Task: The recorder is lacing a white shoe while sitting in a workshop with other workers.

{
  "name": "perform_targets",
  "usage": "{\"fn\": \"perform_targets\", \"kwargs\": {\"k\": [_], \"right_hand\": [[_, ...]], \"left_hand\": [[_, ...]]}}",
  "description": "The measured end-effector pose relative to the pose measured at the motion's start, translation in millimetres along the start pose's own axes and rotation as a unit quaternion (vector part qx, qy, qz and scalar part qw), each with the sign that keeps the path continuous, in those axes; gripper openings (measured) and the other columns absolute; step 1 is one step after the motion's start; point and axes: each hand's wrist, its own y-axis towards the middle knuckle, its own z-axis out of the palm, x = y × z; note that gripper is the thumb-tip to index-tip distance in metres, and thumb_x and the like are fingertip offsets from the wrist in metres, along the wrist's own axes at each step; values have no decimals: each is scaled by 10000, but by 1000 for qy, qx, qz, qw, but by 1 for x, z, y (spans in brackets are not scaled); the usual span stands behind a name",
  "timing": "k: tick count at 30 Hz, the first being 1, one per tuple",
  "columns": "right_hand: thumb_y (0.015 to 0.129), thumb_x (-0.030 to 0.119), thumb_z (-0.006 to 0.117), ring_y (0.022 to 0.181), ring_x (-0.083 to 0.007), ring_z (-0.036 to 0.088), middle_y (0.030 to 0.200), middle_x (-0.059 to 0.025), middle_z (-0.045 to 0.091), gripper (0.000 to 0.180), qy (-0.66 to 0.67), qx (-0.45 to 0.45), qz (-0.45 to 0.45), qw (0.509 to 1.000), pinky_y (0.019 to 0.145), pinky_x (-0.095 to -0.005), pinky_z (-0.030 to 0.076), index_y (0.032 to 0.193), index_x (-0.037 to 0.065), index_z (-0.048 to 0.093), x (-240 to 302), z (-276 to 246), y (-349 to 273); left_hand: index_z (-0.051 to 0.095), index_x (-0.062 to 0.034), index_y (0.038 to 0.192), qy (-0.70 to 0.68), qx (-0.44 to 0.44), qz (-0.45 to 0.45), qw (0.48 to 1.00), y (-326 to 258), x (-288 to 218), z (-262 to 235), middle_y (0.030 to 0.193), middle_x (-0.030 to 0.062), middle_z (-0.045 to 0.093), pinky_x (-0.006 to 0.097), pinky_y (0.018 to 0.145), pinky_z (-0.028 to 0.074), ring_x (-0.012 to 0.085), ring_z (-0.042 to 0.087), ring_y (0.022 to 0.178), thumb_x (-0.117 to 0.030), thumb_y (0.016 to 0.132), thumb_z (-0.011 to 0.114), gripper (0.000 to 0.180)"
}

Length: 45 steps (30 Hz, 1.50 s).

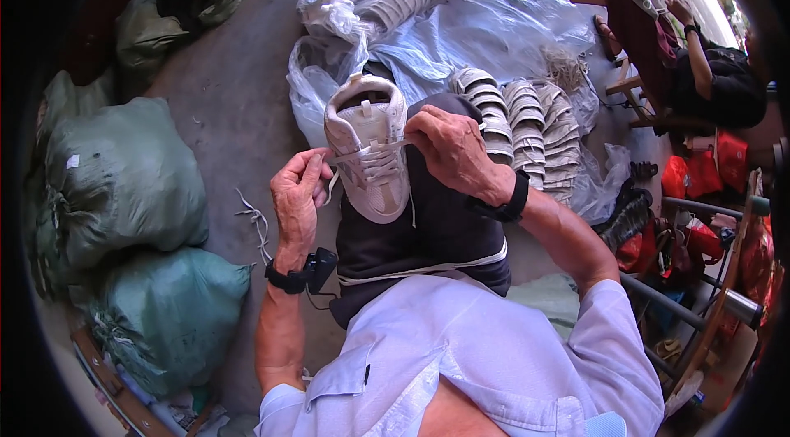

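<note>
A pale grey and white lace-up shoe (387, 200) rests on my dark-trousered lap, its toe pointing toward me. A flat white shoelace (380, 164) runs through its eyelets. At the shoe's left side, my left hand (299, 188) pinches one part of the lace between thumb and fingers. Over its right side, my right hand (451, 151) grips another part, drawn out sideways from the upper eyelets. A thin lace end hangs beside the toe. Right of my knee stand several rows of nested greyish shoe pieces (527, 128).
Clear plastic bags (510, 1) holding more shoe pieces lie ahead. A bunch of pale laces (564, 68) sits beyond the rows. Green sacks (136, 178) are piled at left, near a loose lace (257, 223) on the floor. A seated person (699, 67) and a metal-railed rack (687, 313) occupy the right.
</note>
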Motion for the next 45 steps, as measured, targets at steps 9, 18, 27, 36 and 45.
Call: {"fn": "perform_targets", "kwargs": {"k": [9, 18, 27, 36, 45], "right_hand": [[837, 39, 647, 718, -341, 637, 807, -133, 619, 86, -39, 38, -16, 998, 610, -419, 482, 903, 23, 593, 4, 4, -4], [815, 30, 625, 673, -357, 633, 750, -152, 624, 40, -20, 6, -5, 1000, 583, -433, 487, 788, 20, 596, 7, 12, 0], [847, 135, 682, 675, -336, 639, 752, -131, 631, 129, -84, 41, 49, 994, 595, -427, 483, 790, 32, 628, 8, 11, 1], [851, 140, 682, 679, -339, 630, 746, -128, 624, 143, -44, 33, 27, 998, 586, -428, 459, 778, 29, 629, 6, 11, 0], [813, 126, 667, 847, -333, 647, 907, -151, 627, 147, -134, 117, -14, 984, 747, -436, 474, 881, 28, 580, 22, -7, 7]], "left_hand": [[638, 72, 1165, 101, 25, -13, 994, -6, 0, -2, 867, 86, 713, 217, 549, 454, 68, 544, 584, -100, 969, 591, 266], [648, 64, 1125, 85, -32, 27, 995, -7, -5, 5, 866, 103, 728, 211, 539, 465, 63, 594, 607, -110, 963, 610, 241], [653, 17, 1024, 68, -7, -23, 997, -13, -12, 18, 807, 56, 705, 172, 457, 368, 25, 492, 526, -132, 971, 614, 163], [649, 9, 915, 285, -42, 131, 949, -7, -8, 33, 693, 78, 690, 303, 601, 503, 159, 659, 624, -77, 917, 632, 88], [654, -24, 952, 520, -31, 265, 812, 2, -16, 35, 770, 82, 667, 343, 678, 521, 266, 678, 752, -65, 839, 696, 127]]}}
